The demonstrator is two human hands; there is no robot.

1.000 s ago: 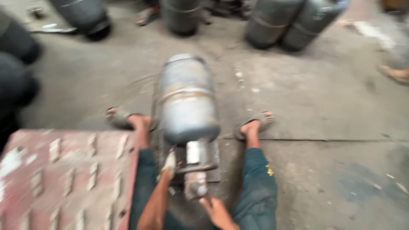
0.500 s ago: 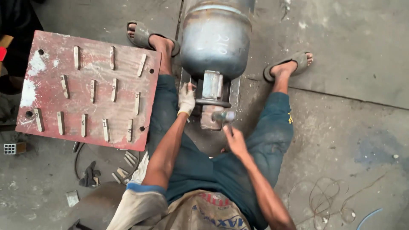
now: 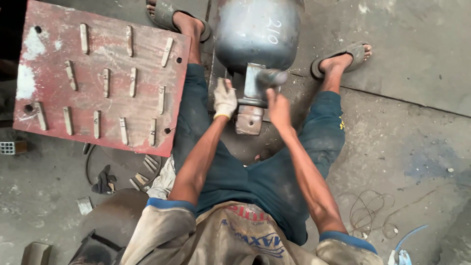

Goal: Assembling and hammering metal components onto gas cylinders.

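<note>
Head view: the grey gas cylinder (image 3: 257,32) lies on the floor between the person's legs, long axis pointing away. Gloved left hand (image 3: 225,99) fingers close on its metal collar (image 3: 252,91); right hand (image 3: 277,105) grips a hammer (image 3: 271,77) just above.

The top edge is cutting off the dented grey metal gas cylinder (image 3: 257,32), leaving only its lower end showing. The short hammer-like tool (image 3: 271,77) in the bare right hand (image 3: 277,105) is blurring, its shape unclear. The gloved left hand (image 3: 224,98) is covering whatever it is pressing against the cylinder's collar. The rusty red metal plate (image 3: 100,73) is running past the top edge.
</note>
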